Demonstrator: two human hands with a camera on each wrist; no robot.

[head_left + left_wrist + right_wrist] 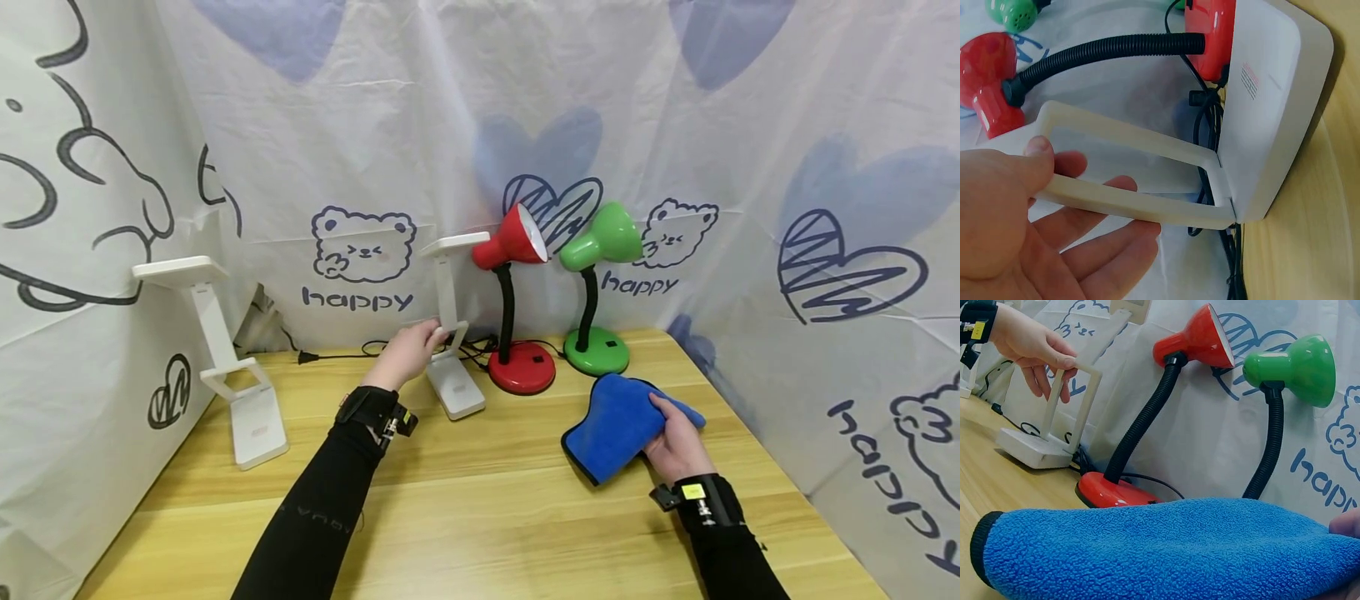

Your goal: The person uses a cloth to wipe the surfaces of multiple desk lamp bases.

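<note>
My left hand (408,354) grips the hinged frame of a white folding desk lamp (456,387), thumb on one side bar and fingers behind it. In the left wrist view the thumb and fingers of the left hand (1054,219) close around the lower bar of the lamp's frame (1135,203). The lamp's base rests on the table. My right hand (677,442) holds a blue cloth (618,425) with black edging, folded over and hanging above the table's right part. In the right wrist view the cloth (1160,550) hides most of the right hand's fingers.
A red lamp (522,375) stands just right of the white lamp, with a green lamp (597,354) beyond it. Another white lamp (258,425) stands at the left. Black cables (337,357) lie along the back of the wooden table (480,517). Printed curtains (420,125) enclose it.
</note>
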